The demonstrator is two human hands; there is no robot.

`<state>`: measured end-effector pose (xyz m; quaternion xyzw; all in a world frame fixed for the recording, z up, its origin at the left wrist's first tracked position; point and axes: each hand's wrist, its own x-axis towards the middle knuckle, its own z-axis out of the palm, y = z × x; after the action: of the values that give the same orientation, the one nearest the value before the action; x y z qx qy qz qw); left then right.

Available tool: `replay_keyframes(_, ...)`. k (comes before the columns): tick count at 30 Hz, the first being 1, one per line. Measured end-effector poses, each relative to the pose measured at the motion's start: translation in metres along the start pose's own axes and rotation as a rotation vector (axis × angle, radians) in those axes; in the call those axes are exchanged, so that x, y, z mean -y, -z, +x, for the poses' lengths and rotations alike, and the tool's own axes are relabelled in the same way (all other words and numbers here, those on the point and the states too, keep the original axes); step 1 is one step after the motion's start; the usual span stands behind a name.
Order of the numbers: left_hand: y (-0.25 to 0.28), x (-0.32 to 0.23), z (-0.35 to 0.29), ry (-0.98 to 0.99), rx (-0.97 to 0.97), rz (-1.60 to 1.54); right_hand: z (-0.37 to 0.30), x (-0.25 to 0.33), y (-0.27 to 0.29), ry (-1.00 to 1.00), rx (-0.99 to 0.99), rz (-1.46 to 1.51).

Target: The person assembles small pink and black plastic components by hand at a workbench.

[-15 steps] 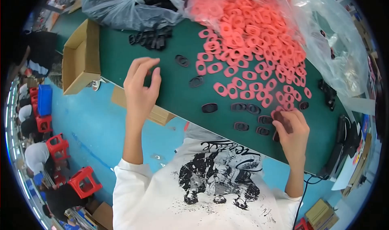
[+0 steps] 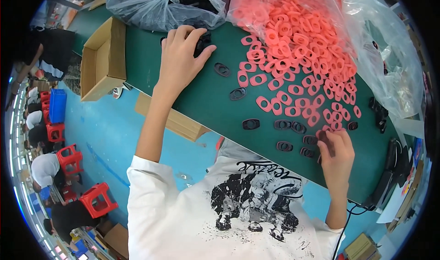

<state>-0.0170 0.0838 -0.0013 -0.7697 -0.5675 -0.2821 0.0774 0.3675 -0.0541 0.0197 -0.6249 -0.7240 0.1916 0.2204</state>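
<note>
A: Nearest?
B: Right hand [image 2: 340, 153], one, pinching a dark piece [image 2: 324, 141] at the near edge of the green table [image 2: 206, 111]. Dark ovals [image 2: 284, 146], several, beside it.
A: Farther?
B: Pink rings [image 2: 300, 41], heaped. Left hand [image 2: 181, 60], one, thumb and fingers spread, newly advanced over black parts [image 2: 204, 41]; contact cannot be told.
A: Meaning?
B: Black stock probably within reach.

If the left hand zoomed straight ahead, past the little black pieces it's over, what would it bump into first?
Probably the tied clear plastic bag, which lies just beyond the left hand on the green table. How high the hand is, though, is hard to tell.
</note>
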Motion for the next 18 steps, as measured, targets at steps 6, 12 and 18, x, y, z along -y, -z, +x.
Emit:
replay_keyframes(6, -0.018, 0.004, 0.010, -0.069, -0.046, 0.095, 0.005, 0.007, 0.000, 0.154, -0.080, -0.071)
replay_keyframes(12, -0.020, 0.017, 0.010, -0.125, 0.001, 0.068, 0.008, 0.013, -0.002, 0.102, -0.023, -0.023)
replay_keyframes(18, -0.022, 0.009, 0.011, -0.094, 0.002, -0.063, 0.004, 0.010, -0.003, 0.109, -0.034, 0.009)
